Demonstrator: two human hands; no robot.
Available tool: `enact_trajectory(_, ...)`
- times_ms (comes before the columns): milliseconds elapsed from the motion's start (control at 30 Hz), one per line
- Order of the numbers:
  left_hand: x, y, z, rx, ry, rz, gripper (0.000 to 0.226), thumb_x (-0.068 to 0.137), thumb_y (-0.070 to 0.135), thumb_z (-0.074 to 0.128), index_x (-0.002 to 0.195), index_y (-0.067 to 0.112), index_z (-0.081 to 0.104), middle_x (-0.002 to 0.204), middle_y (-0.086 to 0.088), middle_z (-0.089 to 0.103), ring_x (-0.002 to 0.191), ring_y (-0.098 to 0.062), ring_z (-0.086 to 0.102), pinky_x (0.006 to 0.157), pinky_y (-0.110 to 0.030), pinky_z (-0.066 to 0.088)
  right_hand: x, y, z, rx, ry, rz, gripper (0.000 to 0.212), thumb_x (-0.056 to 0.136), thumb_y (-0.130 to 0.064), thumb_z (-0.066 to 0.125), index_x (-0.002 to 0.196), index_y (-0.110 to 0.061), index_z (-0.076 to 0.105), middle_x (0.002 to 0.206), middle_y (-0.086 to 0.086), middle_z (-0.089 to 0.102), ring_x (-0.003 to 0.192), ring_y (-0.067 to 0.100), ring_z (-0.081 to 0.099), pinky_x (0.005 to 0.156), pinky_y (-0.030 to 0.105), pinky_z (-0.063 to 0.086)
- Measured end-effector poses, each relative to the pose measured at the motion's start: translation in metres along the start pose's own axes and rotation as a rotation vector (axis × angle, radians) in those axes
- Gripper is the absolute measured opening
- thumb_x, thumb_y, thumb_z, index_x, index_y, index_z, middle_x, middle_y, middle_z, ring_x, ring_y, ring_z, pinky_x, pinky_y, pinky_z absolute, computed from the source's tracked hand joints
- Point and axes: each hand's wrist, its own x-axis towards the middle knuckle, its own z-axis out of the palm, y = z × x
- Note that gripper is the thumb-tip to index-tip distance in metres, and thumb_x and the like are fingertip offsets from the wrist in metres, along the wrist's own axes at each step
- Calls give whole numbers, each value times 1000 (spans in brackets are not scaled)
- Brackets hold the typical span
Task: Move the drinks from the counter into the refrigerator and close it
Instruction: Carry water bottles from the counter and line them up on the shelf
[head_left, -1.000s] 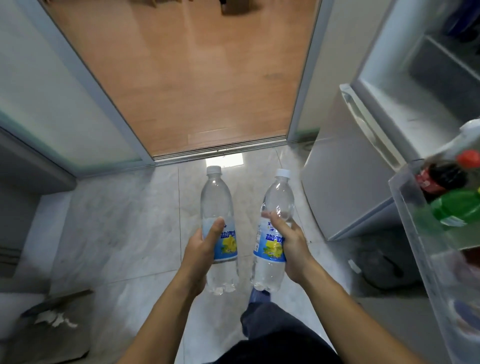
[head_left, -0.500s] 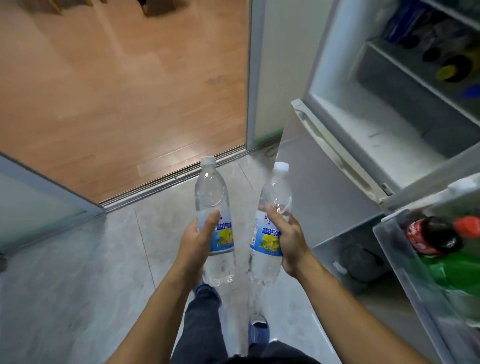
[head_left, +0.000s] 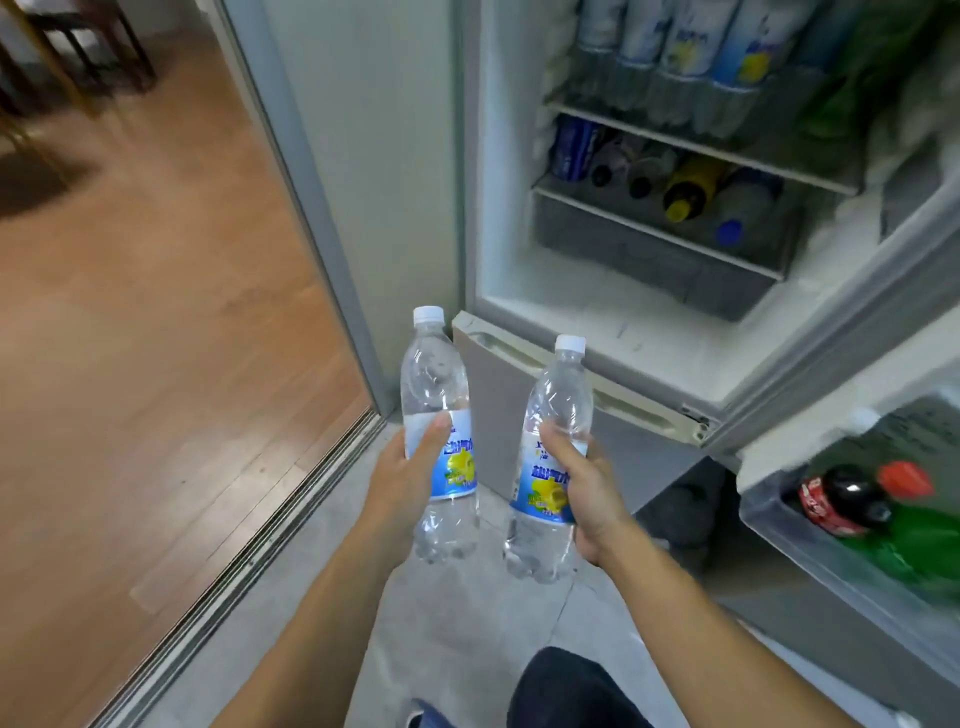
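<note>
Bottles held before the open refrigerator

Left hand (head_left: 402, 486) grips one clear lemon-label bottle (head_left: 439, 415) upright; right hand (head_left: 587, 493) grips its twin bottle (head_left: 553, 457), tilted slightly. Both hang above the floor, before the open refrigerator (head_left: 670, 322), its shelves stocked.

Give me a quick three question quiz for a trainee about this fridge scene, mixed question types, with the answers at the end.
1. True or false: the refrigerator door is shut.
2. What does each hand grip?
A. a cola bottle
B. a clear water bottle with a white cap
C. a can
3. Fill in: in the door bin, the cola bottle lies beside a ____ bottle.

Key:
1. False; it stands open, shelves of drinks showing.
2. B; the left hand holds the left water bottle, the right hand holds the right water bottle.
3. green
</note>
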Motion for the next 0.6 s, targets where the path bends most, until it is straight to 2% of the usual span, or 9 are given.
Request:
enact_trajectory(33, 10, 11, 6, 7, -36, 5, 33, 82, 59, 64, 100, 33, 71, 92, 3, 78, 83, -16, 75, 62, -25, 56, 4, -8, 1, 22, 24, -16, 56, 73, -47, 74, 119, -19, 64, 107, 13, 75, 93, 30, 74, 76, 40, 62)
enact_trajectory(100, 33, 35, 22, 20, -110, 29, 48, 67, 69, 69, 99, 33, 71, 94, 0, 78, 83, -18, 75, 62, -28, 58, 15, -27, -1, 73, 70, -50, 60, 69, -48, 74, 120, -16, 64, 105, 14, 75, 90, 31, 75, 70, 40, 62)
enact_trajectory(167, 55, 58, 40, 46, -181, 35, 52, 62, 75, 72, 97, 37, 71, 95, -1, 77, 85, -20, 75, 73, -38, 60, 27, -49, -4, 103, 135, -97, 61, 67, -47, 75, 118, -17, 63, 100, 12, 76, 82, 27, 76, 60, 34, 60)
enact_trajectory(233, 77, 78, 61, 62, -237, 56, 46, 66, 74, 68, 97, 40, 71, 97, 0, 77, 87, -21, 75, 81, -45, 57, 42, -72, -11, 93, 191, -149, 57, 69, -48, 75, 117, -21, 63, 100, 8, 77, 83, 25, 76, 61, 32, 60)
enact_trajectory(367, 113, 115, 106, 64, -266, 94, 58, 72, 67, 71, 112, 25, 68, 97, -2, 77, 83, -20, 75, 65, -35, 58, 70, -122, -27, 107, 268, -250, 43, 82, -44, 72, 116, -19, 65, 100, 7, 77, 87, 24, 75, 73, 36, 61)
enact_trajectory(467, 131, 143, 139, 78, -326, 126, 54, 70, 66, 73, 104, 24, 70, 91, -5, 77, 78, -23, 75, 64, -37, 59, 87, -161, -40, 160, 316, -311, 49, 76, -44, 75, 117, -18, 63, 102, 10, 76, 89, 28, 75, 78, 41, 62)
enact_trajectory(533, 142, 157, 159, 71, -389, 145, 54, 64, 68, 75, 96, 25, 72, 88, -7, 77, 75, -24, 75, 62, -37, 60, 99, -183, -51, 224, 347, -353, 48, 77, -29, 79, 119, -16, 59, 98, 11, 76, 81, 27, 75, 71, 39, 62)
enact_trajectory(600, 155, 166, 175, 81, -428, 159, 57, 61, 69, 70, 97, 25, 72, 90, -4, 78, 81, -22, 75, 68, -35, 60, 109, -206, -58, 232, 399, -410, 53, 67, -24, 79, 116, -20, 56, 93, 5, 75, 72, 19, 74, 63, 33, 59)
